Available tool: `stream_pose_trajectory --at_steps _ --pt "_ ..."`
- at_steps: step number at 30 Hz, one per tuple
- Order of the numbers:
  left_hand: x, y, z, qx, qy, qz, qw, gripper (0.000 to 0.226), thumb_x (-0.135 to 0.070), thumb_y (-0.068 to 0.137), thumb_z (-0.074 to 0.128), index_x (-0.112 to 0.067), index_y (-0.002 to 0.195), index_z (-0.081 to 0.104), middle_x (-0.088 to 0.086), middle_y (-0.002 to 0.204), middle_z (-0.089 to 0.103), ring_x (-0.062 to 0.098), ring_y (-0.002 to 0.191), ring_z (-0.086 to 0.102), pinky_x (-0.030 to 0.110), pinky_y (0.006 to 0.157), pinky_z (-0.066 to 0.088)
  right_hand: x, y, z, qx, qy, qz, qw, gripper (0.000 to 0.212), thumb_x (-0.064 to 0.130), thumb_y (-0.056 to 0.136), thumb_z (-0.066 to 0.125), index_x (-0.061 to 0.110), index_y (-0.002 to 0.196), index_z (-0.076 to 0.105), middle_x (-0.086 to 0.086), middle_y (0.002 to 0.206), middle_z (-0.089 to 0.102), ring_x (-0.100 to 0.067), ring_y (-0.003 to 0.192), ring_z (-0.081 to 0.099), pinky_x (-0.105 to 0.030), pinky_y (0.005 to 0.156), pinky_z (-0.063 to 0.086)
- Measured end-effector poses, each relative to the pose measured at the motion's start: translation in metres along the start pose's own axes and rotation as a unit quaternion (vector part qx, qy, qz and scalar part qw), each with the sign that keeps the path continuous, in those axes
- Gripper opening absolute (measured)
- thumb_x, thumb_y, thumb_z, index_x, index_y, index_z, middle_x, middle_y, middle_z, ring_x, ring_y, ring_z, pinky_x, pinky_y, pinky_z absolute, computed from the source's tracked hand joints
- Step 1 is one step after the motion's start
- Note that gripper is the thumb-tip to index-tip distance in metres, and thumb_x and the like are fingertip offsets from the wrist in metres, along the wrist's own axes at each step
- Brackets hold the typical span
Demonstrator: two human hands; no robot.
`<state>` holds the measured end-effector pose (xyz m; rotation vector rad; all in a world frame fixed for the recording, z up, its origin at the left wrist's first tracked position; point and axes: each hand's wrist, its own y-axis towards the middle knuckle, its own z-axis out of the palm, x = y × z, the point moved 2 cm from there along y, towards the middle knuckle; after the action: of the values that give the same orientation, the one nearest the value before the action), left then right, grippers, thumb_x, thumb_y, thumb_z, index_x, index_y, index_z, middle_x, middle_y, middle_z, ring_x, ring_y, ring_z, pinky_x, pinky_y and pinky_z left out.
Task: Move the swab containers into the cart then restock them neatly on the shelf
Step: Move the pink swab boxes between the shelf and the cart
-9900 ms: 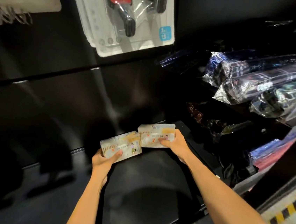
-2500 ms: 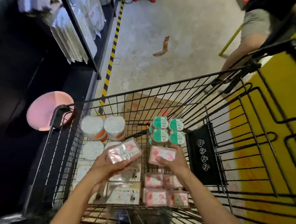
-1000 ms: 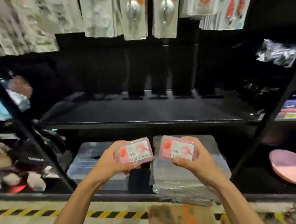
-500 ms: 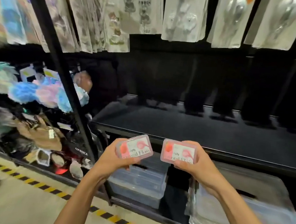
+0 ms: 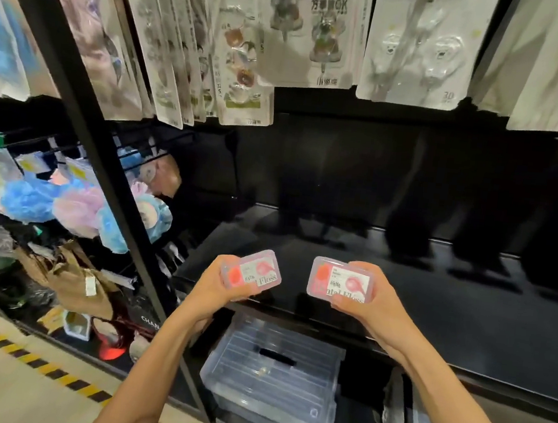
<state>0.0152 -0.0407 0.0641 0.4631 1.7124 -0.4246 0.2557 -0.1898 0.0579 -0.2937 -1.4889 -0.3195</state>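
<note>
My left hand (image 5: 218,286) grips a small clear pink container (image 5: 253,273) with a white label reading "Floss". Beside it, my right hand (image 5: 369,302) grips a second pink container (image 5: 339,283) of the same kind. Both are held side by side, a short gap between them, just above the front edge of a black shelf (image 5: 434,296). The shelf board behind them is bare and dark. The cart is out of view.
Carded blister packs (image 5: 310,32) hang from hooks above the shelf. A black upright post (image 5: 103,165) stands left of it, with pastel bath sponges (image 5: 75,207) beyond. Clear plastic boxes (image 5: 274,376) sit on the level below. Yellow-black tape (image 5: 31,361) marks the floor edge.
The view has swung from the cart to the shelf and closer in. Both hands still hold the pink containers, now raised nearer the black shelf's front edge.
</note>
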Motion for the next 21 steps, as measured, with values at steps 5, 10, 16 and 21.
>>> stream_pose_trajectory --at_steps 5,10,16,21 --pt "0.016 0.077 -0.026 -0.003 0.05 0.004 0.999 0.051 -0.031 0.053 0.079 -0.021 0.095 0.052 0.002 0.099 0.059 0.008 0.079 0.055 0.022 0.063 0.046 -0.012 0.055 0.023 -0.03 -0.011 0.003 0.999 0.057 0.0 0.068 0.082 0.028 0.111 0.055 0.0 0.116 0.062 -0.017 0.108 0.062 -0.04 0.087 0.057" --pt "0.044 0.154 -0.041 0.024 0.052 -0.011 0.998 0.047 -0.016 0.054 0.085 -0.024 0.086 0.052 -0.006 0.083 0.058 -0.003 0.067 0.056 0.013 0.055 0.046 -0.025 0.099 0.044 -0.077 -0.024 0.007 0.997 0.06 -0.001 0.069 0.082 0.026 0.114 0.053 -0.004 0.118 0.061 -0.017 0.109 0.061 -0.033 0.086 0.057" --pt "0.079 0.225 -0.049 0.024 0.097 -0.003 0.995 0.045 0.006 0.07 0.077 -0.01 0.103 0.052 0.006 0.097 0.059 0.015 0.084 0.055 0.028 0.074 0.049 -0.036 0.133 0.055 -0.128 -0.019 0.013 0.992 0.061 0.006 0.064 0.085 0.027 0.113 0.055 -0.005 0.118 0.061 -0.021 0.11 0.061 -0.044 0.093 0.053" --pt "0.094 0.261 -0.046 0.073 0.092 0.002 0.993 0.044 0.01 0.07 0.075 -0.009 0.101 0.051 -0.001 0.09 0.057 0.007 0.075 0.054 0.008 0.059 0.044 -0.047 0.153 0.059 -0.149 -0.014 0.021 0.989 0.056 0.001 0.07 0.082 0.023 0.113 0.054 -0.009 0.118 0.06 -0.021 0.109 0.062 -0.041 0.088 0.056"
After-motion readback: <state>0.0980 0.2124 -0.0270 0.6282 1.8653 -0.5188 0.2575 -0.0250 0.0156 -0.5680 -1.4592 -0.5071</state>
